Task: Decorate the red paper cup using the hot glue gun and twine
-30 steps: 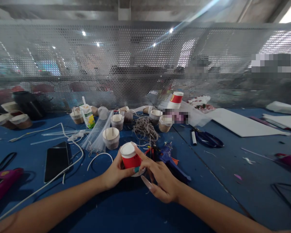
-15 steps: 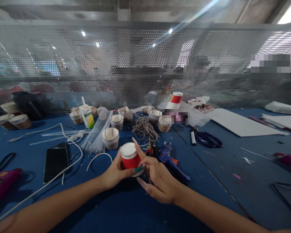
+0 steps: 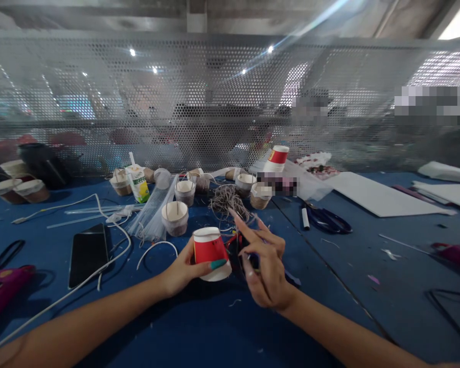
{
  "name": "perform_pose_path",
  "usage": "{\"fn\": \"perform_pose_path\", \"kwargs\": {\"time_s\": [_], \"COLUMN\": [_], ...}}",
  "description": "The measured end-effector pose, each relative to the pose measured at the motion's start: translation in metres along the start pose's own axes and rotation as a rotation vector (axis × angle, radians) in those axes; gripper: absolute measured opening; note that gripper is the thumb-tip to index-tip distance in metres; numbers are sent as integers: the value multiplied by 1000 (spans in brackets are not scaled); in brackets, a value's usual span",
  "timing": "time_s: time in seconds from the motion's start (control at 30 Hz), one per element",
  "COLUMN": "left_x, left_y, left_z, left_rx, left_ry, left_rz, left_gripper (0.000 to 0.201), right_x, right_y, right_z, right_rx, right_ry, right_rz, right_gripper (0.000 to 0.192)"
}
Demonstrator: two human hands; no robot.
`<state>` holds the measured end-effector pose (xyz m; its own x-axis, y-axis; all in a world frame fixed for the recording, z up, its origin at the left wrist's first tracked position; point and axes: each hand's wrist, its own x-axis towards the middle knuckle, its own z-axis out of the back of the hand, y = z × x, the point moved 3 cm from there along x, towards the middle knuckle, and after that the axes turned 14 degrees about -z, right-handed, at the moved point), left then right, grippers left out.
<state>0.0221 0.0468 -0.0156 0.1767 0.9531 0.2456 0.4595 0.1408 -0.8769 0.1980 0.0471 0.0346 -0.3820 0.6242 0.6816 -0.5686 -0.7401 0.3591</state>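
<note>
Right hand (image 3: 269, 266) has left cup (image 3: 210, 251) (half-curled).

forearms (image 3: 111, 309) seen bare, left hand (image 3: 182, 270) with long thumbnail (image 3: 217, 264) painted glossy teal, right hand (image 3: 270, 271) with long, tapered nails (image 3: 247, 262) finished in a pale tone

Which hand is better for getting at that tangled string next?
Probably the right hand: it isn't touching the cup, and its fingers are close to the tangled string. The left hand is busy holding the cup.
</note>
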Motion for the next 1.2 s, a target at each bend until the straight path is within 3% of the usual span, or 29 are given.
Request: {"fn": "perform_pose_path", "kwargs": {"time_s": [0.13, 0.33, 0.63, 0.97, 1.2], "left_x": [-1, 0, 1, 1, 0], "left_y": [-5, -8, -3, -2, -2], "left_z": [-5, -7, -2, -1, -3], "left_rx": [54, 70, 123, 118, 38], "left_ry": [-15, 3, -9, 16, 10], "left_rz": [17, -9, -32, -58, -14], "left_gripper": [61, 64, 67, 61, 64], "right_x": [1, 3, 5, 5, 4], "right_y": [22, 19, 19, 14, 15], "right_z": [-2, -8, -9, -12, -10], "right_rx": [-97, -107, -99, -49, -51], "right_ry": [92, 258, 238, 302, 332], "right_rz": [196, 155, 93, 26, 154], "right_gripper": [16, 23, 27, 34, 21]}}
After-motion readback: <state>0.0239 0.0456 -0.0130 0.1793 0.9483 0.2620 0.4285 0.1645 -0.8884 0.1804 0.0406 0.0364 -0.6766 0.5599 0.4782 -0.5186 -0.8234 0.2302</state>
